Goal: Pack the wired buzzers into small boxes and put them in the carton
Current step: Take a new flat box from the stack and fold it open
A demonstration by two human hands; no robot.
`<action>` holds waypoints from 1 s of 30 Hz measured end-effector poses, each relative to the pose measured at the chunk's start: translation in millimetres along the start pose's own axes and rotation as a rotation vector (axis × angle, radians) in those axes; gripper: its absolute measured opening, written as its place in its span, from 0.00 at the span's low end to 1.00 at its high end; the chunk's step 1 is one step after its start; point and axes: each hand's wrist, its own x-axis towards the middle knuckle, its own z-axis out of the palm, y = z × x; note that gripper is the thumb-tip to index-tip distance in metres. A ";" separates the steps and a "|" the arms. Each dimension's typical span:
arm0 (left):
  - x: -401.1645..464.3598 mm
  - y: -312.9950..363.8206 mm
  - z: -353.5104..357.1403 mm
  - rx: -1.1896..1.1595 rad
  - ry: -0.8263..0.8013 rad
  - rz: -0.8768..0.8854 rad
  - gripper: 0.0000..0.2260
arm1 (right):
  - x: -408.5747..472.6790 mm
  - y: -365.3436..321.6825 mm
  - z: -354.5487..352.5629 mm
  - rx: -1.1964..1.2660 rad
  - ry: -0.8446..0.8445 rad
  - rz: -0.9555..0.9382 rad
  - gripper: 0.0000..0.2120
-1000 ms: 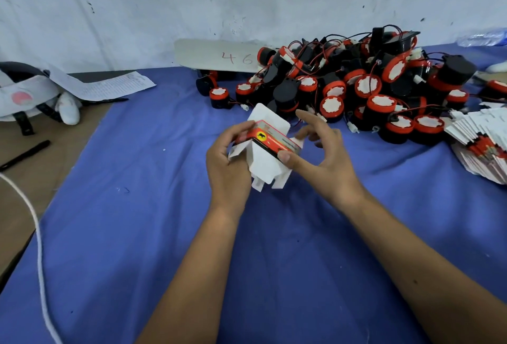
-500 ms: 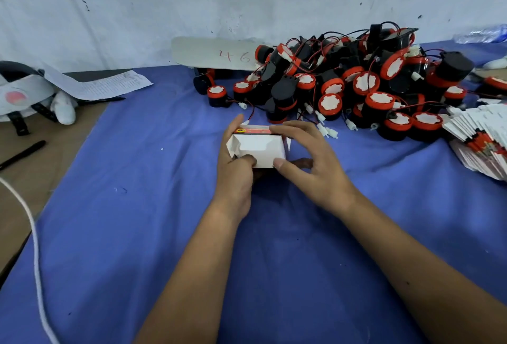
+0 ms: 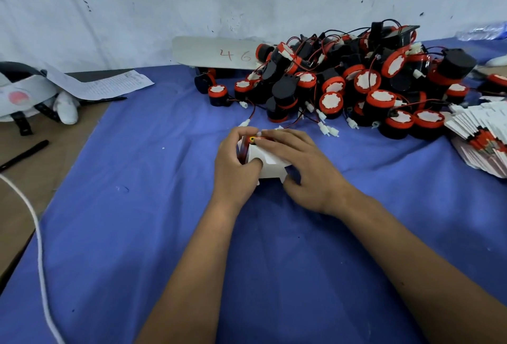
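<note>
A person holds a small white box [image 3: 267, 161] down on the blue cloth [image 3: 137, 206] that covers the bench. The box has a red and yellow strip along its far edge. The left hand [image 3: 236, 164] grips the left side of the box, with its fingers curled over the far top edge and its thumb pressed on the white flap. The right hand [image 3: 304, 168] lies over the right side of the box, its fingers spread across the top and its thumb tucked at the near side, so it holds the box too.

Just behind the hands sits a big pile of wired buzzers [image 3: 356, 80]. They are black and red, with thin wires and white plugs. A stack of flat boxes [image 3: 482, 135] lies at the right edge. A card marked 46 [image 3: 216, 53] leans behind the pile. Far left are a printed paper [image 3: 101, 83], a black pen [image 3: 24, 154] and a white cord [image 3: 38, 247].
</note>
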 end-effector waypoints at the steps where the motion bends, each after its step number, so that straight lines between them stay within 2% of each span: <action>1: 0.1 1.3 0.0 -0.021 0.006 -0.013 0.21 | -0.9 1.7 -0.4 -0.002 -0.010 -0.010 0.40; 4: 0.6 2.7 0.9 -0.040 -0.003 -0.011 0.14 | -1.0 4.6 0.5 0.001 0.061 0.017 0.34; 7: 3.4 0.5 1.3 -0.060 -0.013 0.006 0.14 | 1.6 9.5 -1.2 -0.017 0.224 0.053 0.27; 8: 3.7 0.2 1.3 -0.078 -0.006 -0.004 0.14 | 1.3 11.6 -3.2 -0.016 0.223 0.071 0.28; 11: 4.8 -2.3 1.4 -0.128 0.032 -0.061 0.14 | -0.9 13.2 -7.1 0.005 0.049 0.090 0.44; 13: 5.3 -3.3 0.7 -0.151 0.043 -0.087 0.13 | -0.6 11.5 -5.2 -0.046 -0.001 0.070 0.47; 18: 3.0 0.6 -0.7 -0.155 -0.002 -0.063 0.11 | 0.2 9.1 -6.0 -0.045 0.175 0.048 0.30; 22: 2.5 1.2 -5.7 -0.180 -0.121 -0.065 0.13 | -0.7 6.2 -5.4 -0.066 0.234 0.072 0.25; 25: 2.3 -1.2 -11.4 -0.110 -0.220 0.048 0.17 | -0.2 7.4 -5.4 -0.100 0.300 0.103 0.22; 28: 3.0 -6.3 -12.1 -0.001 -0.168 0.111 0.22 | 0.1 9.8 -6.3 -0.007 0.315 0.099 0.19; 30: 5.1 -9.5 -12.5 0.033 -0.088 0.125 0.20 | -0.6 10.8 -5.0 0.076 0.319 0.104 0.13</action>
